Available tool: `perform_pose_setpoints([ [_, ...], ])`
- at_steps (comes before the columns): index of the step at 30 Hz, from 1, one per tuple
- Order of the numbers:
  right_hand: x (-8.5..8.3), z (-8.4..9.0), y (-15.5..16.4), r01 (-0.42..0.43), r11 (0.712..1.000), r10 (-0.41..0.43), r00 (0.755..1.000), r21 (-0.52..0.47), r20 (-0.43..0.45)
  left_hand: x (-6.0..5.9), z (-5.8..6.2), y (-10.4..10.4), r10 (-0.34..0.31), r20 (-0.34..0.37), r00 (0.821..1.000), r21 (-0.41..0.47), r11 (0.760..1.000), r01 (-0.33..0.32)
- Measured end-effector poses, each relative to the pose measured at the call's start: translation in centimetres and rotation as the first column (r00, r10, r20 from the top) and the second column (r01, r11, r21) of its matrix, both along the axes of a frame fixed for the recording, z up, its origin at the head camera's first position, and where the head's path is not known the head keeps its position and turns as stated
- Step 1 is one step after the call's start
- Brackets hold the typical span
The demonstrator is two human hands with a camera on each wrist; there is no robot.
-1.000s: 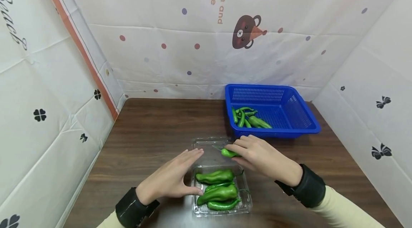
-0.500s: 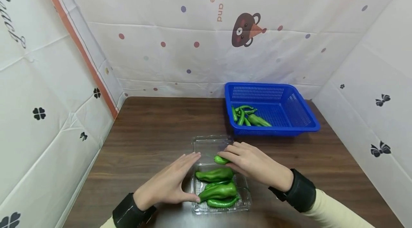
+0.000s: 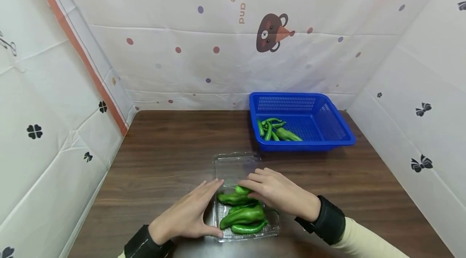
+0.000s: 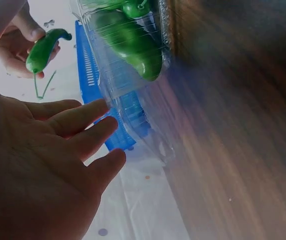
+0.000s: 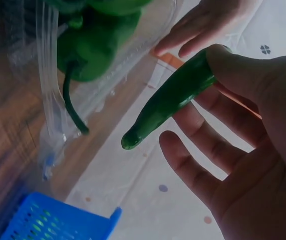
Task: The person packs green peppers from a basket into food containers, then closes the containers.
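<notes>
My right hand [image 3: 278,191] pinches a small green pepper [image 3: 242,190] between thumb and fingers, above the far end of a clear plastic container [image 3: 272,231]. In the right wrist view the held pepper [image 5: 173,97] slants down from the thumb. Several green peppers [image 3: 243,216] lie inside the container, large and small. The lid [image 3: 234,167] is hinged back flat on the far side. My left hand [image 3: 189,213] stands at the container's left side, fingers straight and thumb spread. In the left wrist view its fingertips come close to the clear wall; whether they touch, I cannot tell.
A blue plastic basket [image 3: 316,145] stands at the back right, with several green peppers [image 3: 287,134] gathered at its left end. The brown wooden table [image 3: 174,140] is bounded by printed white cloth [image 3: 174,68] at the back and both sides.
My right hand has carried the pepper left and nearer, from over the lid to over the container's far end. My left hand has shifted slightly nearer, still spread beside the container.
</notes>
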State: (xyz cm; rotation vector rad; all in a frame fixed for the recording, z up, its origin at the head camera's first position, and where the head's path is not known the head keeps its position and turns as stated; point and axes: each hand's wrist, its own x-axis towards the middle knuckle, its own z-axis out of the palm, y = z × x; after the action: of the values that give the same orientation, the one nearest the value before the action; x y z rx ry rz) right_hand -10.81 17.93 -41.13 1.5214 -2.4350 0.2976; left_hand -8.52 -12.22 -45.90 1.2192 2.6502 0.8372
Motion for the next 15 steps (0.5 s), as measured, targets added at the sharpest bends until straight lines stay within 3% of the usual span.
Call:
perform_pose_setpoints([
  [15,0.7,-1.9,-1.8,-0.001,0.996,0.001,1.000,0.084,-0.001,0.3,-1.2,-0.1,-0.029,-0.124,0.992,-0.037,0.999,0.024],
])
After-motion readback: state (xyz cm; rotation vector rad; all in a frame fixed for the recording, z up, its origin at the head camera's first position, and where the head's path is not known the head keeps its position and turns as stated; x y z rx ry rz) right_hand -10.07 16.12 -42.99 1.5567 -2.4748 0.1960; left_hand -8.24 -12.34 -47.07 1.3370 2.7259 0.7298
